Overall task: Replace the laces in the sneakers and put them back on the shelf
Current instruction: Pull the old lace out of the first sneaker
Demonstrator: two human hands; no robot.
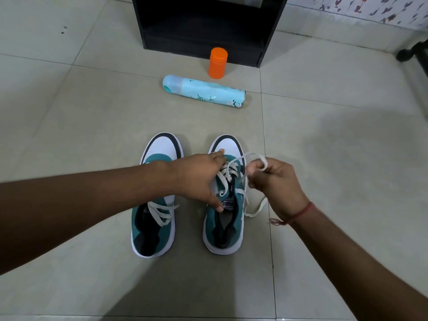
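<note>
Two teal and white sneakers stand side by side on the tiled floor, toes pointing away from me. The left sneaker (155, 230) has a loose off-white lace across its opening. My left hand (196, 179) lies over the right sneaker (225, 228), fingers stretched toward the toe and thumb pressing the tongue label. My right hand (275, 181) pinches the white lace (234, 165) of that sneaker and holds it up in a loop, while a free end trails down to the floor beside the shoe.
A black shelf unit (203, 31) stands on the floor straight ahead. In front of it are an upright orange cylindrical container (218, 63) and a light blue spray can (203, 91) lying on its side. A dark furniture leg (414, 52) is at the far right.
</note>
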